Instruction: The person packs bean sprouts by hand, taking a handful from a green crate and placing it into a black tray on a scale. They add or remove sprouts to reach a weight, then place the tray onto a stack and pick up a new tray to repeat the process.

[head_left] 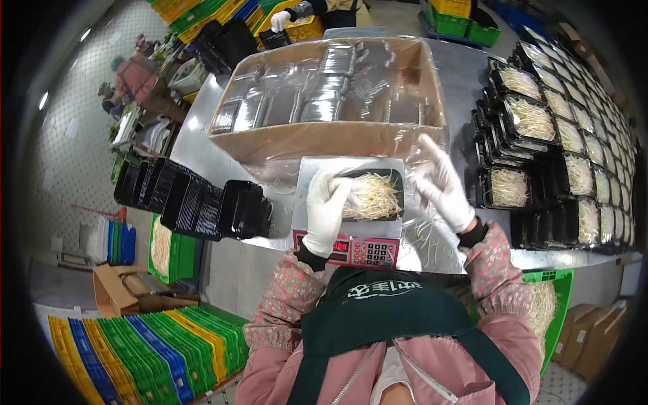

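One white-gloved left hand (326, 210) of yours bends onto pale, slender bean sprouts (376, 197); whether it pinches strands, cannot tell. Your white-gloved right hand (442, 191), fingers spread, shows nothing held. For true reading, probably best: settle strands within rim of black rectangular plastic tray (399, 196), then keep both hands off red-fronted metal scale (361, 228). Filled tray sits on scale: three o'clock from left hand, close in; nine o'clock from right hand, apart.

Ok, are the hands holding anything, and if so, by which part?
The left hand is at the left end of the sprouts; whether it grips any cannot be told. The right hand, apart from them, shows nothing held.
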The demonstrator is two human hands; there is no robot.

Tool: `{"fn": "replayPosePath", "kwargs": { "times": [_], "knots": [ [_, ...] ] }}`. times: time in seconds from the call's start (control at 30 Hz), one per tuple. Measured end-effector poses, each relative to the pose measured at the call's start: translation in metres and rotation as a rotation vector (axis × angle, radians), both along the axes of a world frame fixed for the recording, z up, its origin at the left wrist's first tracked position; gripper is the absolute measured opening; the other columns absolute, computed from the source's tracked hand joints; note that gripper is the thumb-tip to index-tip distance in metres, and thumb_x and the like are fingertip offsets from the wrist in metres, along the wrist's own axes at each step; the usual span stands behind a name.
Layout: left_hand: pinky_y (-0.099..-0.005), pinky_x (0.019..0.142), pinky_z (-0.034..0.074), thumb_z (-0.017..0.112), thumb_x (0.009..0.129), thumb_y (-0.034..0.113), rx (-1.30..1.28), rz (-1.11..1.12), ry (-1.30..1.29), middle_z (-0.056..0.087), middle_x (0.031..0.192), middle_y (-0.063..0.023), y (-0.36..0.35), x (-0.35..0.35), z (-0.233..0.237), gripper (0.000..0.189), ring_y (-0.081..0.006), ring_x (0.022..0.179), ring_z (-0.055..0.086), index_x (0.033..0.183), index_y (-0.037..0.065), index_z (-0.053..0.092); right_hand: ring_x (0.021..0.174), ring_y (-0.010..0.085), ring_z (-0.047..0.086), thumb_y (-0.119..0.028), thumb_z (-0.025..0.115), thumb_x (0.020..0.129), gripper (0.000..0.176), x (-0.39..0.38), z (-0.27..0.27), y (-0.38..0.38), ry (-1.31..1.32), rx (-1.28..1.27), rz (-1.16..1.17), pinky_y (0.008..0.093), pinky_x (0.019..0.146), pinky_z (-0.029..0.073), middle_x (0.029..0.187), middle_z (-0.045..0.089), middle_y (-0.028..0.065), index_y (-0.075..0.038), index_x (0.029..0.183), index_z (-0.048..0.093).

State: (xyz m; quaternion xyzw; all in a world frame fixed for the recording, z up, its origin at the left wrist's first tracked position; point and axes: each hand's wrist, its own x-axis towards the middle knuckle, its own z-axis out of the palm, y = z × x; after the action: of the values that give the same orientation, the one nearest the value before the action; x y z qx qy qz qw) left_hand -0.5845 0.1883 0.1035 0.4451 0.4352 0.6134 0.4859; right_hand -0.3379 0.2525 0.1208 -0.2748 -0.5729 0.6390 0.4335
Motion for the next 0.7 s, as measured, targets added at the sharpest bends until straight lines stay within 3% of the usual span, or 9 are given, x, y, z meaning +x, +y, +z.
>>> {"fn": "replayPosePath", "kwargs": {
  "times": [0.07,0.1,0.17,0.23,0.3,0.4,0.5,0.53,0.7],
  "knots": [
    [-0.0241,0.064,0.053,0.052,0.097,0.002,-0.069,-0.004,0.223,0.071,0.09,-0.0106,-0.008,0.001,-0.007,0.033,-0.0131,0.072,0.065,0.13,-0.004,0.05,0.064,0.0084,0.055,0.0,0.06,0.092,0.074,0.016,-0.043,-0.013,-0.129,0.002,0.008,0.0231,0.058,0.049,0.094,0.06,0.0017,-0.012,0.155,0.023],
    [-0.0231,0.065,0.052,0.052,0.098,0.003,-0.16,-0.07,0.272,0.071,0.093,-0.0113,-0.009,0.0,-0.007,0.029,-0.0119,0.074,0.065,0.127,-0.003,0.054,0.066,0.0127,0.058,-0.005,0.059,0.093,0.066,0.018,-0.059,-0.015,-0.322,0.069,-0.062,0.0282,0.062,0.05,0.091,0.063,0.0063,-0.013,0.151,0.03],
    [-0.0258,0.072,0.052,0.054,0.098,0.007,-0.088,-0.051,0.516,0.071,0.094,-0.0115,0.004,-0.01,-0.049,0.028,-0.0154,0.077,0.065,0.125,-0.001,0.058,0.069,0.0232,0.066,-0.017,0.058,0.096,0.051,0.017,-0.088,-0.016,-0.69,0.154,-0.196,0.0383,0.068,0.052,0.085,0.068,0.0155,-0.014,0.144,0.042],
    [-0.0362,0.078,0.051,0.061,0.094,0.013,0.227,0.239,1.072,0.069,0.093,-0.0091,0.025,-0.019,-0.05,0.025,-0.026,0.085,0.065,0.117,0.007,0.066,0.075,0.0319,0.067,-0.027,0.055,0.097,0.043,0.0,-0.116,0.002,-0.779,0.384,-0.344,0.0433,0.071,0.052,0.083,0.068,0.0197,-0.015,0.138,0.047],
    [-0.0407,0.088,0.05,0.062,0.093,0.014,0.151,0.274,0.928,0.067,0.104,-0.0156,0.041,-0.027,-0.052,0.037,-0.0321,0.1,0.064,0.129,0.009,0.06,0.086,0.0425,0.065,-0.037,0.052,0.098,0.036,-0.024,-0.116,0.018,-0.786,0.439,-0.426,0.0493,0.075,0.05,0.09,0.068,0.0214,-0.015,0.127,0.056],
    [-0.0333,0.096,0.047,0.06,0.096,0.013,-0.013,0.289,0.774,0.067,0.117,-0.0158,0.055,-0.055,-0.087,0.039,-0.0224,0.108,0.063,0.133,0.003,0.056,0.091,0.0385,0.066,-0.032,0.055,0.097,0.03,-0.051,-0.108,0.033,-0.9,0.354,-0.383,0.0451,0.079,0.051,0.096,0.069,0.0194,-0.013,0.118,0.062],
    [-0.0321,0.095,0.047,0.061,0.095,0.013,-0.16,0.265,0.42,0.068,0.116,-0.0124,0.051,-0.073,-0.125,0.036,-0.0201,0.107,0.063,0.128,0.0,0.059,0.095,0.0349,0.066,-0.03,0.059,0.095,0.028,-0.058,-0.137,0.046,-0.639,0.282,-0.381,0.0409,0.083,0.051,0.1,0.069,0.0171,-0.009,0.112,0.065],
    [-0.0313,0.095,0.047,0.062,0.095,0.013,-0.182,0.21,0.354,0.068,0.115,-0.0111,0.048,-0.078,-0.129,0.034,-0.0195,0.106,0.063,0.126,-0.001,0.06,0.091,0.024,0.067,-0.024,0.064,0.093,0.025,-0.059,-0.147,0.049,-0.494,0.197,-0.35,0.0338,0.083,0.05,0.098,0.071,0.0115,-0.002,0.106,0.067],
    [-0.0293,0.087,0.049,0.068,0.089,0.008,-0.312,0.049,-0.192,0.069,0.105,-0.008,0.036,-0.079,-0.122,0.023,-0.0173,0.096,0.063,0.109,-0.002,0.068,0.081,0.0086,0.058,-0.013,0.068,0.091,0.016,-0.059,-0.175,0.062,-0.248,-0.094,-0.244,0.0251,0.076,0.048,0.088,0.065,0.0013,0.001,0.099,0.065]
  ]
}}
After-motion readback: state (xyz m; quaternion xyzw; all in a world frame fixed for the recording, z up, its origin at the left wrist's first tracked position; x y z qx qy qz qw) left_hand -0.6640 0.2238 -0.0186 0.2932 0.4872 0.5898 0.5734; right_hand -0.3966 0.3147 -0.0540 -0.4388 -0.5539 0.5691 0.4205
